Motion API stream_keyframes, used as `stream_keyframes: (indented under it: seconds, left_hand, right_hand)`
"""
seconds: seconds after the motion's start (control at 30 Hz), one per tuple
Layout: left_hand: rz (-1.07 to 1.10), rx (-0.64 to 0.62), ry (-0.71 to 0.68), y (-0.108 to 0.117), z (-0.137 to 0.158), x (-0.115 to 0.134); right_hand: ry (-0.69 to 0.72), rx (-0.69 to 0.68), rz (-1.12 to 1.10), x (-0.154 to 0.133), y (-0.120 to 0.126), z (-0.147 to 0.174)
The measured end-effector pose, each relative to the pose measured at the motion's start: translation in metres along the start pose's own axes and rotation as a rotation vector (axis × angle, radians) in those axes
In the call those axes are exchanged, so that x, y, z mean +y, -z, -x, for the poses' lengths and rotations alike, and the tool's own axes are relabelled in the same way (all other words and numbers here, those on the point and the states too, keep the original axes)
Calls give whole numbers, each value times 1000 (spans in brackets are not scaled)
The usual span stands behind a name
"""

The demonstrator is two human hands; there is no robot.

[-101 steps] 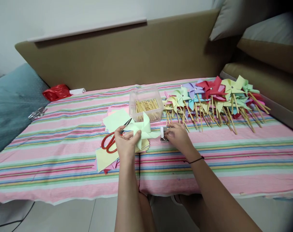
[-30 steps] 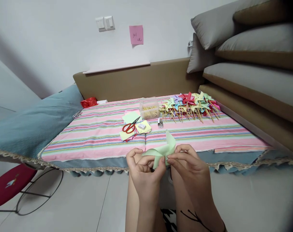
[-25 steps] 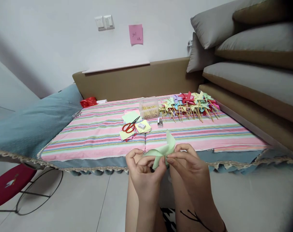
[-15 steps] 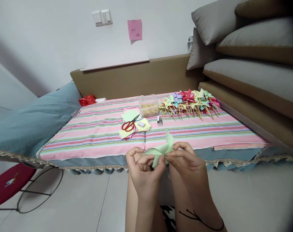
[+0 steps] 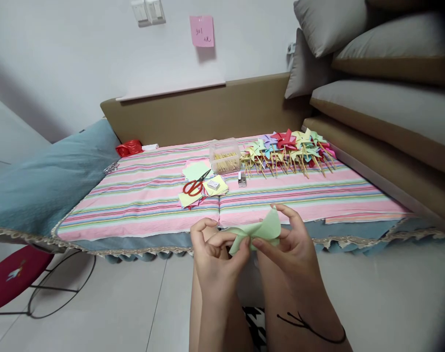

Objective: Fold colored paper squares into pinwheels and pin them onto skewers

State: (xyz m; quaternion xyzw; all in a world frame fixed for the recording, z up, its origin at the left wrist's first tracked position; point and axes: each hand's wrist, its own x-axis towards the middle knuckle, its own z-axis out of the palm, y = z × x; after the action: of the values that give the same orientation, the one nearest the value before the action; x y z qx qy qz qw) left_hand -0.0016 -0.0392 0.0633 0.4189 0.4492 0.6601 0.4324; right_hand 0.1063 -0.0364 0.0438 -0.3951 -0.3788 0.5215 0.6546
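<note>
A light green paper pinwheel, partly folded, is held over my lap in front of the sofa edge. My left hand pinches its folded middle between thumb and fingers. From the other side my right hand grips it, the thumb pressed near the centre and the index finger at the tip of the raised corner. Beyond, on the striped cloth, lie red-handled scissors, stacks of coloured paper and a small metallic box.
A clear plastic box of thin wooden sticks stands behind the paper. Many finished pinwheels on sticks lie to its right. Cushions are piled at the right. A red stool stands at the lower left, and a red bag lies farther back.
My right hand has brought the upright paper corner over to the right, its index finger now up at the tip. My left hand keeps its pinch. The view has tipped slightly downward.
</note>
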Motion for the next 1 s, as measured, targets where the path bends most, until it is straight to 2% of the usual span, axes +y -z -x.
stream_keyframes:
  seconds: [0.3, 0.53, 1.0]
  left_hand:
    - [30, -51, 8, 1, -4, -3]
    - [32, -95, 50, -2, -8, -6]
    - [-8, -68, 97, -4, -16, -19]
  right_hand:
    - [-46, 65, 25, -3, 2, 0]
    - [35, 131, 133, 9, 11, -7]
    - [-18, 171, 69, 21, 11, -16]
